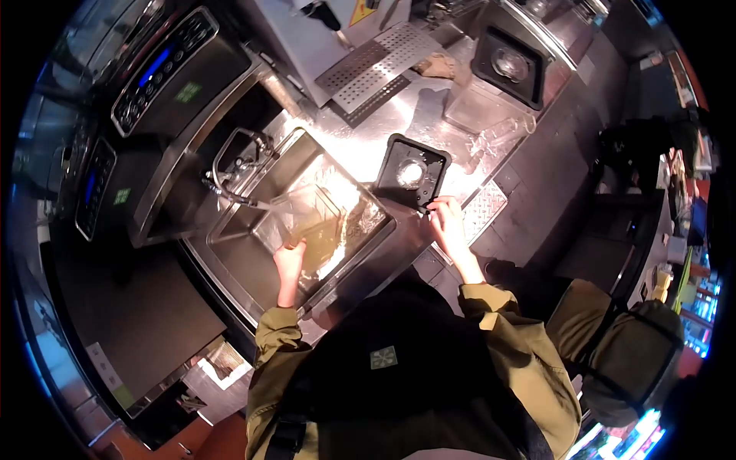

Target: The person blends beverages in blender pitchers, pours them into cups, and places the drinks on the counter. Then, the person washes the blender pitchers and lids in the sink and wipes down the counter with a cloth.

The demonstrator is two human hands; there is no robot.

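Observation:
My left hand (290,259) grips the near rim of a clear plastic container (316,218) that sits tilted inside the steel sink (230,257). The container holds some brownish liquid and lies just under the faucet (239,165). My right hand (447,224) reaches to the counter on the right of the sink. Its fingers pinch the near corner of a black square lid (412,172) with a round pale centre, which lies flat on the steel counter (368,138).
Two dark machines with blue displays (157,73) stand left of the sink. A perforated drain tray (376,65), a second black square unit (510,65) and a clear pitcher (491,115) sit at the back. A diamond-plate panel (484,211) lies by my right hand.

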